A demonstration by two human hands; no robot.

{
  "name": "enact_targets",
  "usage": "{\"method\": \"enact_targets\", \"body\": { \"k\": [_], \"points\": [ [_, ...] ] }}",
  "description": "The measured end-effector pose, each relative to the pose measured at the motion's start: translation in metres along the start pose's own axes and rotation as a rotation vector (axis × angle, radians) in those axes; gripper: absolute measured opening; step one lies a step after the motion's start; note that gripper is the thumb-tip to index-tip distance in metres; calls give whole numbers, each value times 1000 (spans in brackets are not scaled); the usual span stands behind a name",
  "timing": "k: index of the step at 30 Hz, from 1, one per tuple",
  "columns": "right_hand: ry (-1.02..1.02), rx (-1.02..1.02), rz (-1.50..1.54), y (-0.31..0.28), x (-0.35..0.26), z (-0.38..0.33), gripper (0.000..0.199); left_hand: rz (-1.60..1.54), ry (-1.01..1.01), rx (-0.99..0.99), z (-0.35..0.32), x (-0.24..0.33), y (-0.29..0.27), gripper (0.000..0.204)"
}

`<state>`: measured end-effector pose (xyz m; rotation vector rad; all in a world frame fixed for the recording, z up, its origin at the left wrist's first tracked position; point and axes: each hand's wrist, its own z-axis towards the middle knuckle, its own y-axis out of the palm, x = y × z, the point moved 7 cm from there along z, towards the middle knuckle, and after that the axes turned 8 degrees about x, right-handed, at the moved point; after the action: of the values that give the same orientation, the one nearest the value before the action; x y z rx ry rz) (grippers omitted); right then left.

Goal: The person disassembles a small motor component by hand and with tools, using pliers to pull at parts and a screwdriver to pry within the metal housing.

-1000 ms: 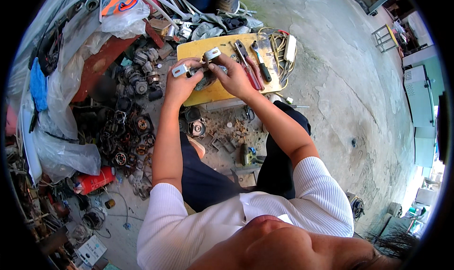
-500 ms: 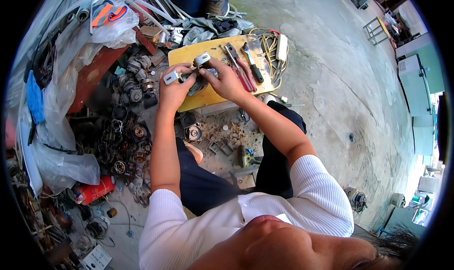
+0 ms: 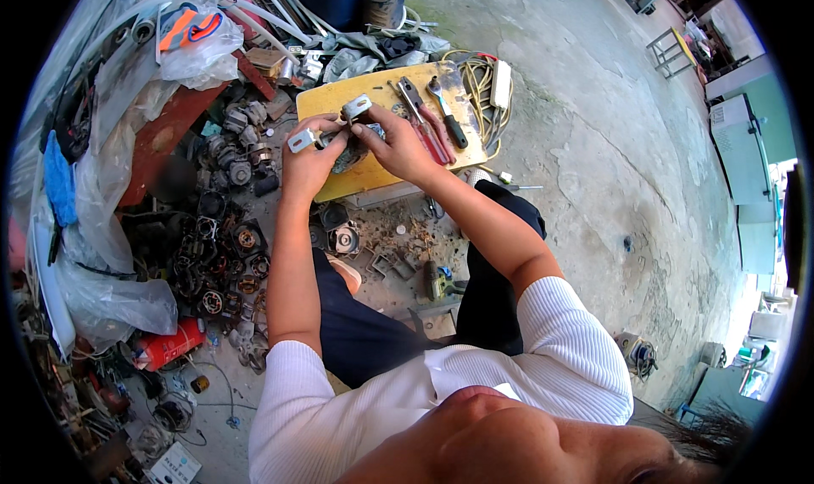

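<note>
Over the yellow board (image 3: 377, 172) I hold a metal part with two slotted silver tabs (image 3: 357, 106). My left hand (image 3: 307, 166) is wrapped round its left side, one tab sticking out past the fingers. On its right side, the thumb and fingers of my right hand (image 3: 400, 147) grip it near the other tab. Its dark middle is mostly covered by my fingers. Grey, crumpled-looking material shows just beneath the hands. To the right lie red-handled pliers (image 3: 434, 134) and a ratchet wrench (image 3: 448, 113) with a black grip.
A white power strip (image 3: 501, 85) and coiled yellowish cord (image 3: 480, 94) lie beyond the board's right edge. Dismantled motor parts (image 3: 246, 238) are heaped at the left. A green-and-black cordless drill (image 3: 437, 280) is on the floor between my legs. Clear plastic sheeting (image 3: 119, 302) hangs far left.
</note>
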<state>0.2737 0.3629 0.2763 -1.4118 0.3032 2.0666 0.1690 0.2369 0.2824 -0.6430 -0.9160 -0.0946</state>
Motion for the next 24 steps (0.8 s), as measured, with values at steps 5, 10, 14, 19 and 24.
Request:
{"method": "enact_targets", "body": {
  "k": [5,10,14,19,24],
  "points": [
    [-2,10,-16,-1,0,-1,21,29,-38,4,-1,-3,2,21],
    [0,12,-7,-1,2,-1,21,-58,-52,-55,-1,-1,1,23],
    [-2,19,-16,0,3,0,20,-31,-143,-18,-3,-2,5,21],
    [-28,12,-33,-1,4,0,20,-98,-113,-69,-2,-9,5,20],
    [-11,-18,-54,0,3,0,20,-37,-94,-49,0,-4,-9,20]
  ]
}}
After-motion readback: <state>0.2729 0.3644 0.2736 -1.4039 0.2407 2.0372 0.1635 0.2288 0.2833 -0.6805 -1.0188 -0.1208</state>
